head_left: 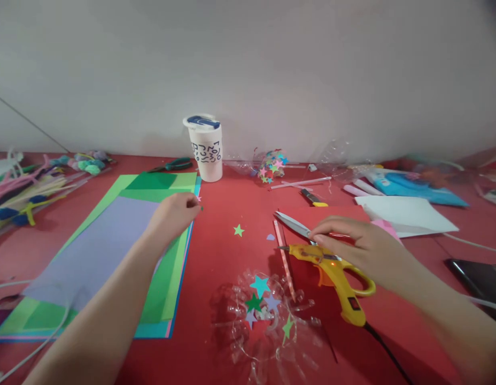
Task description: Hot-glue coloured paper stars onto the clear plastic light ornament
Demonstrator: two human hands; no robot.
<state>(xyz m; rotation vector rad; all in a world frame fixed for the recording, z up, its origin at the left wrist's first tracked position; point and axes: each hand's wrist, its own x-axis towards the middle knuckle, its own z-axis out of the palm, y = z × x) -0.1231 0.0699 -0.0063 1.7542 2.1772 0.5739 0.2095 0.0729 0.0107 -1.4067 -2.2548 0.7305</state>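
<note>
My left hand (pixel 176 209) is over the right edge of a stack of coloured paper sheets (pixel 103 224), thumb and fingers pinched together. A tiny dark green bit shows at its fingertips; whatever it holds is too small to make out. My right hand (pixel 350 238) has thumb and fingers closed at the pivot of a pair of scissors (pixel 293 223), whose blades point left. Just below lies a yellow glue gun (pixel 332 270), its small light lit. In front sits a clear plastic piece with bead-like fringes (pixel 242 342), bearing several paper stars (pixel 260 286). A light green star (pixel 239 230) lies between my hands.
A white lidded cup (pixel 208 152) stands at the back by the wall. Behind are pliers (pixel 173 164), a yellow-black cutter (pixel 313 198) and a clear ball of stars (pixel 272 166). White paper (pixel 408 214) and a phone (pixel 478 286) lie right; pipe cleaners (pixel 27 198) left.
</note>
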